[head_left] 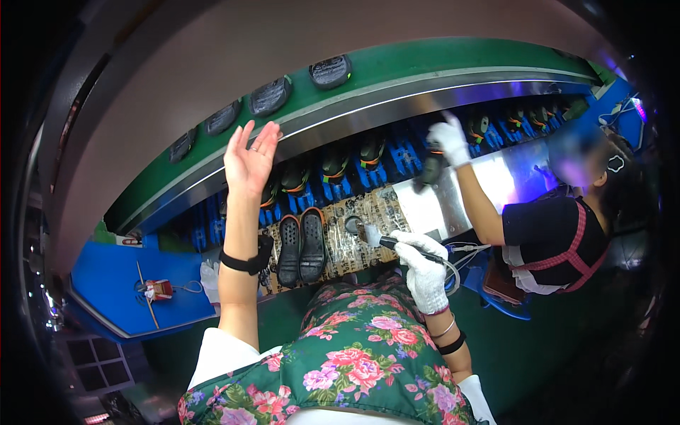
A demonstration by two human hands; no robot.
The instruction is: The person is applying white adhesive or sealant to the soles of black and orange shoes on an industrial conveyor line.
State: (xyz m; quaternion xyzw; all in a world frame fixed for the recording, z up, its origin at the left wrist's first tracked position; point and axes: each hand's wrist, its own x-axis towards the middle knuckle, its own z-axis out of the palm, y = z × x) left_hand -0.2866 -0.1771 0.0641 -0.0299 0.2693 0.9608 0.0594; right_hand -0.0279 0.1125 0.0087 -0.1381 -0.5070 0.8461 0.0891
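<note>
My left hand (249, 161) is bare and raised, fingers stretched and slightly apart, with nothing in it. It is in front of the green conveyor belt (397, 62), near the dark sole-shaped pieces. My right hand (423, 269), in a white knitted glove, is closed round the dark handle of a brush (372, 235) with a pale, whitish head. Beside the brush head is a small round dark thing (352, 224) on the tape-covered work surface (340, 263). Left of it, a pair of black clogs with orange edging, the left clog (288, 249) and the right clog (312, 246), lie side by side.
Several dark sole-shaped pieces (270, 96) lie on the belt. Below its metal edge runs a row of blue holders (405, 157), many carrying dark shoes. At right, a co-worker (549, 234) holds a dark shoe (429, 171). A blue table (106, 280) stands at left.
</note>
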